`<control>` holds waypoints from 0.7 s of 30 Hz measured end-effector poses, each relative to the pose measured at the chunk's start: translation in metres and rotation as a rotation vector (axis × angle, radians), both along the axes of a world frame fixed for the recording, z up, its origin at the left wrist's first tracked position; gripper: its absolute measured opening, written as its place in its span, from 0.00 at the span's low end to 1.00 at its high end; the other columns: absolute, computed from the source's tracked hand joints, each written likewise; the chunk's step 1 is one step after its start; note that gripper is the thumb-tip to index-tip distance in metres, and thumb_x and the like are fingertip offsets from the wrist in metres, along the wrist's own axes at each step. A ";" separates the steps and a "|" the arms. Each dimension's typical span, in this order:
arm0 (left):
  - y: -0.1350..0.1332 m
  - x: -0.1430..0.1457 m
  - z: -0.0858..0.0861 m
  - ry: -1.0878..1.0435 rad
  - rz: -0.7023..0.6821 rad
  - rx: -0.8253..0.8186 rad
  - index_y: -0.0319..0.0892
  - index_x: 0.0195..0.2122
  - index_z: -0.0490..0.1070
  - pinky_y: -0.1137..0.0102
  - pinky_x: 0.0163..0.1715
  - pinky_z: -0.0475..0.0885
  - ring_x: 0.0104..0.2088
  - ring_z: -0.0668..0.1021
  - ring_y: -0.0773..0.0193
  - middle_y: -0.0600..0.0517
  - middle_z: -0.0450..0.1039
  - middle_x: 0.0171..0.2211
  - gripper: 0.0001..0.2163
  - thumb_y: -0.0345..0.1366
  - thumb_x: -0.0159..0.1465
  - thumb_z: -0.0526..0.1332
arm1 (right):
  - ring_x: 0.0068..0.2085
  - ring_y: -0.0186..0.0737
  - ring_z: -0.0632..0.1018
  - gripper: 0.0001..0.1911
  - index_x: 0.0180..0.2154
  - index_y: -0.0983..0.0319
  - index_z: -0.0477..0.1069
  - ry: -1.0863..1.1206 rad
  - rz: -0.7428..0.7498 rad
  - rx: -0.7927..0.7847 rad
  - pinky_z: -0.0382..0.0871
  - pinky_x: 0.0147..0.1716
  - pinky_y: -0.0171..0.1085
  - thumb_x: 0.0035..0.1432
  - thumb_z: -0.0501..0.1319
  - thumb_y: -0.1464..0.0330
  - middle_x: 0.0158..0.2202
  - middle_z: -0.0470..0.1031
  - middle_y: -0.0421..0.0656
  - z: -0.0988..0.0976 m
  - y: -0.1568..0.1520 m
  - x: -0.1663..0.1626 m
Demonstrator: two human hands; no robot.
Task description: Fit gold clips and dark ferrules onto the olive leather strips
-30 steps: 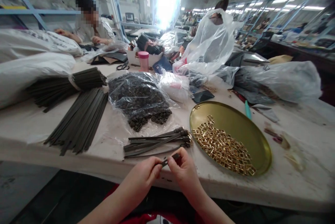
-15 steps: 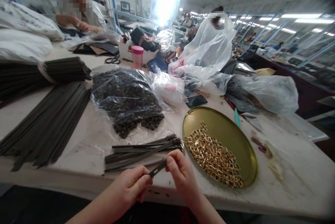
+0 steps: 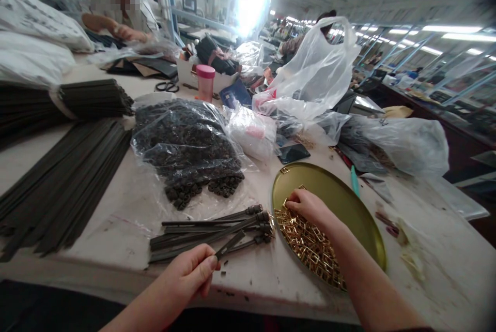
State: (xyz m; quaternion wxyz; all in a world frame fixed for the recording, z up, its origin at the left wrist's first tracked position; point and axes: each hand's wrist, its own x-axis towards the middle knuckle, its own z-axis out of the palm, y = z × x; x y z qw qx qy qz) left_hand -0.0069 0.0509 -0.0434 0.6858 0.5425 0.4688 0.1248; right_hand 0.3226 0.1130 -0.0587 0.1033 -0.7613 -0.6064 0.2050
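My left hand (image 3: 196,270) is closed near the table's front edge, pinching a dark strap (image 3: 231,244) whose slotted end points up and to the right. My right hand (image 3: 310,208) reaches over the round gold tray (image 3: 341,182), its fingertips pinched on a small gold buckle at the upper left of the pile. Loose gold buckles (image 3: 310,252) are heaped beneath this hand and forearm, which hide part of them. Between the left hand and the tray lie several dark straps fitted with buckles (image 3: 209,228), their buckle ends toward the tray.
Long strap strips (image 3: 73,182) and a tied bundle (image 3: 89,98) lie at left. Behind the hands is a clear bag of small dark loops (image 3: 186,138). A phone (image 3: 293,153), a pink-lidded jar (image 3: 205,84) and plastic bags (image 3: 310,73) stand farther back. A co-worker (image 3: 120,16) sits at far left.
My right hand has left the strap and moved right and up into the buckle tray. My left hand keeps the strap, now tilted more upward. The view has shifted slightly.
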 end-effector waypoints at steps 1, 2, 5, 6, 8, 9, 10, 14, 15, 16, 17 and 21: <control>-0.001 0.001 0.002 0.011 0.002 -0.023 0.42 0.26 0.59 0.76 0.16 0.51 0.15 0.57 0.72 0.60 0.59 0.15 0.15 0.50 0.56 0.51 | 0.25 0.35 0.67 0.06 0.18 0.62 0.68 0.024 -0.001 -0.006 0.52 0.25 0.34 0.42 0.62 0.69 0.21 0.69 0.41 -0.001 0.001 -0.001; -0.003 0.002 0.004 0.017 0.004 -0.042 0.42 0.26 0.59 0.76 0.15 0.50 0.14 0.56 0.73 0.59 0.61 0.16 0.15 0.50 0.56 0.51 | 0.24 0.35 0.67 0.06 0.17 0.62 0.67 0.052 -0.004 -0.009 0.51 0.24 0.34 0.41 0.62 0.69 0.20 0.69 0.40 -0.001 0.001 -0.002; -0.008 0.005 0.008 0.004 -0.004 -0.030 0.42 0.26 0.60 0.76 0.14 0.50 0.14 0.56 0.74 0.57 0.66 0.21 0.15 0.50 0.56 0.51 | 0.21 0.33 0.65 0.08 0.14 0.62 0.65 0.159 -0.025 -0.007 0.50 0.23 0.34 0.39 0.62 0.70 0.15 0.65 0.38 0.002 -0.001 -0.005; -0.010 0.005 0.008 0.001 -0.010 -0.005 0.41 0.26 0.61 0.76 0.14 0.50 0.14 0.57 0.74 0.56 0.67 0.22 0.15 0.49 0.57 0.51 | 0.21 0.33 0.64 0.09 0.14 0.62 0.64 0.201 -0.037 -0.002 0.50 0.22 0.34 0.39 0.63 0.70 0.14 0.64 0.37 0.004 -0.003 -0.006; -0.013 0.005 0.011 0.006 -0.008 0.047 0.40 0.28 0.64 0.76 0.15 0.50 0.15 0.57 0.73 0.57 0.67 0.22 0.15 0.48 0.57 0.51 | 0.20 0.32 0.63 0.10 0.14 0.62 0.63 0.292 -0.069 0.018 0.50 0.22 0.34 0.39 0.63 0.68 0.13 0.62 0.36 0.012 -0.007 -0.008; -0.014 0.005 0.013 0.010 0.001 0.068 0.40 0.29 0.66 0.76 0.15 0.50 0.15 0.57 0.73 0.57 0.66 0.21 0.14 0.47 0.57 0.52 | 0.20 0.32 0.63 0.10 0.16 0.62 0.63 0.346 -0.085 0.033 0.51 0.21 0.34 0.40 0.62 0.66 0.14 0.62 0.35 0.017 -0.011 -0.010; -0.014 0.005 0.015 0.012 0.016 0.088 0.40 0.30 0.66 0.76 0.16 0.50 0.16 0.57 0.73 0.58 0.65 0.20 0.14 0.47 0.57 0.53 | 0.20 0.32 0.63 0.11 0.18 0.62 0.63 0.407 -0.098 0.048 0.52 0.21 0.33 0.42 0.61 0.63 0.15 0.62 0.35 0.022 -0.016 -0.013; -0.014 0.010 0.031 -0.014 0.128 0.140 0.40 0.27 0.65 0.76 0.15 0.48 0.15 0.55 0.73 0.61 0.56 0.14 0.15 0.49 0.55 0.55 | 0.22 0.31 0.64 0.16 0.23 0.60 0.60 0.702 -0.090 0.095 0.59 0.24 0.33 0.47 0.56 0.54 0.19 0.62 0.35 0.041 -0.047 -0.048; -0.014 0.013 0.036 -0.028 0.164 0.145 0.40 0.26 0.65 0.76 0.15 0.48 0.15 0.55 0.73 0.62 0.53 0.13 0.15 0.49 0.55 0.55 | 0.22 0.31 0.64 0.17 0.24 0.60 0.60 0.812 -0.088 0.102 0.61 0.25 0.33 0.47 0.56 0.53 0.21 0.62 0.35 0.043 -0.057 -0.062; -0.014 0.017 0.041 -0.049 0.196 0.145 0.40 0.26 0.65 0.76 0.15 0.47 0.14 0.54 0.74 0.62 0.52 0.13 0.15 0.49 0.55 0.55 | 0.23 0.30 0.65 0.16 0.25 0.60 0.60 1.045 -0.120 0.110 0.61 0.25 0.33 0.45 0.60 0.55 0.22 0.63 0.36 0.044 -0.067 -0.079; -0.014 0.021 0.045 -0.074 0.221 0.135 0.39 0.27 0.65 0.77 0.15 0.47 0.14 0.54 0.74 0.62 0.52 0.13 0.16 0.49 0.54 0.56 | 0.23 0.30 0.65 0.16 0.25 0.60 0.61 1.257 -0.151 0.084 0.61 0.25 0.32 0.44 0.63 0.57 0.23 0.63 0.36 0.044 -0.076 -0.096; -0.017 0.029 0.048 -0.172 0.256 0.089 0.38 0.30 0.65 0.77 0.13 0.47 0.13 0.54 0.77 0.61 0.58 0.16 0.18 0.50 0.53 0.58 | 0.23 0.29 0.64 0.14 0.26 0.61 0.64 1.680 -0.192 -0.073 0.60 0.24 0.31 0.42 0.67 0.60 0.25 0.65 0.38 0.036 -0.109 -0.158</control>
